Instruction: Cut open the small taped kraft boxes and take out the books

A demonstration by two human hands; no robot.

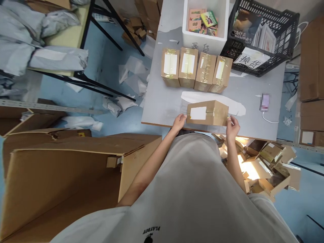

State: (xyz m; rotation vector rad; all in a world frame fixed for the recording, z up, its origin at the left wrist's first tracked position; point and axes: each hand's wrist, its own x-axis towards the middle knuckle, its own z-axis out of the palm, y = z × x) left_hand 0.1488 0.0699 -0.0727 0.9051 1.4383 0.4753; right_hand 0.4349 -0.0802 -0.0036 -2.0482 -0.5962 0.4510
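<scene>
A small brown cardboard box with a white label and clear tape lies near the front edge of the grey table. My left hand grips its left end, fingers curled on the corner. My right hand grips its right end. Behind it lies a white strip of label backing. Farther back stands a row of several taped brown boxes, each with a pale label.
A white foam bin holding colourful small packs and a black plastic crate with books stand at the table's back. A phone on a cable lies right. Large cardboard cartons stand left; opened boxes litter the floor right.
</scene>
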